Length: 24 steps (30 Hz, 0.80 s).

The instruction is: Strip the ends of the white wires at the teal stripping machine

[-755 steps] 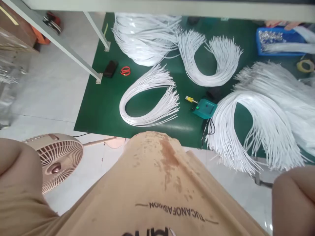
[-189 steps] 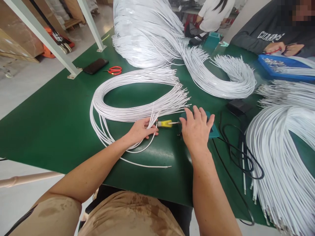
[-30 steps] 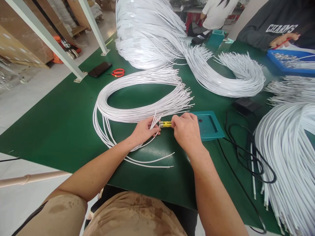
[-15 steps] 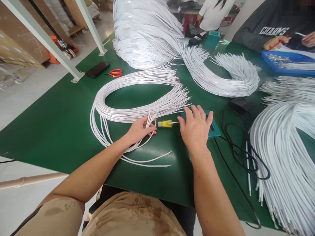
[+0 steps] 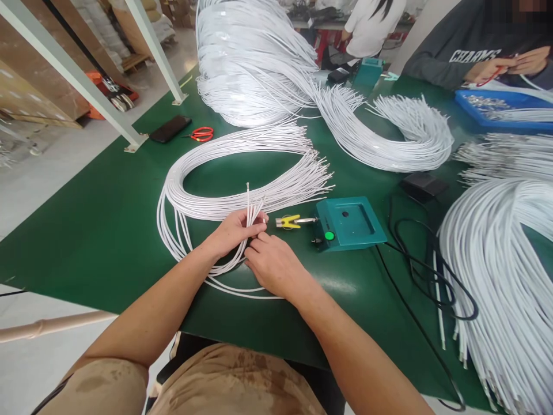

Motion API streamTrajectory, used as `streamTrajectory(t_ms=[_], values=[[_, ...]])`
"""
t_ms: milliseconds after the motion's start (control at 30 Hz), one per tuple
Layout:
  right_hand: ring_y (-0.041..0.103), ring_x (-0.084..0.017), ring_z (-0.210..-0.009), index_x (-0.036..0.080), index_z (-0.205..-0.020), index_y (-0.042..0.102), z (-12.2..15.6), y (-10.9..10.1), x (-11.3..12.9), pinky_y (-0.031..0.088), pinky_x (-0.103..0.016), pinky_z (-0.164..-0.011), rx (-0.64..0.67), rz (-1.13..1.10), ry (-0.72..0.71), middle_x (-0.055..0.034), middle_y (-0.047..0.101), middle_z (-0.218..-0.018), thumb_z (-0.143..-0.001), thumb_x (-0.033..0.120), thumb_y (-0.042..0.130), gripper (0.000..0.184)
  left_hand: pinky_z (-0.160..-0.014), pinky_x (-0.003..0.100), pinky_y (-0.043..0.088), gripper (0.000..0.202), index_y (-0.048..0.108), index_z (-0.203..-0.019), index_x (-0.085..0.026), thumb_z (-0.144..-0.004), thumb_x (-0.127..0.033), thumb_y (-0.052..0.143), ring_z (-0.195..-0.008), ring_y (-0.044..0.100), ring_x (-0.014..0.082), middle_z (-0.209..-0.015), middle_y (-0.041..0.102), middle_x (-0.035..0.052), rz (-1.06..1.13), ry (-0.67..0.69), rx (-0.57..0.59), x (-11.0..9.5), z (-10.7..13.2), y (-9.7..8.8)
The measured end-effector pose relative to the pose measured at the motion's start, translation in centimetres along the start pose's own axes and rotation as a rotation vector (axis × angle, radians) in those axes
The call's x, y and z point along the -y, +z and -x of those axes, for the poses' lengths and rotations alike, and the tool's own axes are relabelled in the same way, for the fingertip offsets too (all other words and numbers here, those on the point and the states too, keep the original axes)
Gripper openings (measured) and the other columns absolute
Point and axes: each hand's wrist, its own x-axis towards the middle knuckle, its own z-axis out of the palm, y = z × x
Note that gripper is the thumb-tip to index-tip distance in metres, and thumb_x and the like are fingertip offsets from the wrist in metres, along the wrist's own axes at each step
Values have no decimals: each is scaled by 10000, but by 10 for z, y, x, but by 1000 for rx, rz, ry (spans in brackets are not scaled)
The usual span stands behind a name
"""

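A looped bundle of thin white cables [image 5: 207,164] lies on the green table [image 5: 99,225]. My left hand [image 5: 231,233] is closed around several cable ends that stick up between its fingers. My right hand [image 5: 274,266] sits just beside it, fingers curled and pinching at those same cable ends. A few loose white cables [image 5: 242,288] lie under my right wrist. To the right, a yellow clip [image 5: 290,221] on a metal rod projects from a small teal box [image 5: 349,222] with a green button; neither hand touches it.
More white cable bundles [image 5: 254,63] fill the far and right side of the table. Red scissors [image 5: 201,134] and a black phone [image 5: 170,128] lie at far left. A black cord [image 5: 427,276] coils right of the teal box. Another person [image 5: 470,46] works over a blue tray [image 5: 501,106].
My right hand left the teal box and came back left to meet my left hand at the cable ends. My left hand has lifted the ends slightly.
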Motion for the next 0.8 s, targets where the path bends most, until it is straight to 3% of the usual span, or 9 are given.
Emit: streamTrajectory(t_ms=[67, 133, 233, 300, 367, 467, 533, 667, 800], values=[[449, -204, -968, 115, -889, 629, -1, -6, 5, 310, -360, -786, 193, -113, 97, -76, 568, -942, -939, 281, 346, 331, -714, 191, 416, 426, 612, -1093, -166, -772, -428, 712, -731, 472, 53, -950, 549, 20, 44, -9, -11, 2, -1, -1], [480, -149, -838, 136, -825, 630, -2, -18, 9, 258, -314, -690, 327, -250, 235, -41, 601, -909, -924, 354, 390, 338, -696, 180, 405, 435, 627, -1120, -151, -804, -446, 679, -724, 460, 53, -891, 529, 30, 94, -17, 2, 1, -1, 0], [334, -48, -594, 180, -726, 627, -1, -34, 6, 190, -231, -590, 452, -566, 427, 13, 542, -682, -846, 383, 495, 269, -685, 177, 396, 442, 631, -1046, -87, -865, -489, 596, -741, 455, 61, -863, 499, 45, 108, 9, 41, -7, 1, 3], [294, -23, -560, 138, -685, 589, 1, -39, -4, 207, -207, -572, 298, -625, 531, 17, 482, -607, -847, 358, 482, 293, -693, 181, 409, 501, 623, -1090, -75, -886, -527, 547, -750, 463, 66, -858, 499, 49, 39, 24, 58, -12, 3, 6], [369, -12, -582, 125, -720, 586, 2, -40, -15, 286, -174, -594, -1, -648, 704, 19, 526, -659, -863, 379, 473, 313, -693, 184, 423, 566, 614, -1138, -58, -901, -558, 495, -746, 477, 73, -839, 514, 55, -106, 41, 76, -14, 5, 8], [455, -51, -480, 172, -971, 582, 2, -39, -27, 381, -188, -468, -287, -990, 920, 19, 555, -731, -827, 498, 511, 363, -679, 189, 431, 545, 619, -1141, -92, -913, -563, 466, -722, 494, 74, -830, 544, 44, -269, 58, 140, -14, 9, 12], [443, -77, -437, 167, -1076, 562, -1, -40, -28, 344, -206, -375, -338, -1214, 957, 12, 539, -707, -764, 501, 597, 459, -659, 191, 424, 490, 623, -1049, -105, -917, -552, 470, -710, 497, 71, -834, 555, 35, -295, 66, 189, -12, 12, 15], [364, -47, -425, 79, -892, 561, -4, -39, -27, 286, -165, -391, -383, -1343, 928, 2, 461, -544, -743, 448, 648, 407, -688, 216, 412, 516, 588, -847, -97, -931, -579, 420, -717, 506, 83, -801, 570, 39, -352, 75, 153, -12, 13, 19], [364, -50, -441, 89, -818, 520, -4, -36, -27, 286, -170, -413, -420, -1351, 923, 2, 443, -552, -720, 470, 665, 419, -872, 212, 433, 493, 646, -1117, -144, -899, -563, 504, -937, 566, 110, -993, 622, 46, -148, 112, -198, -17, 14, 17]])
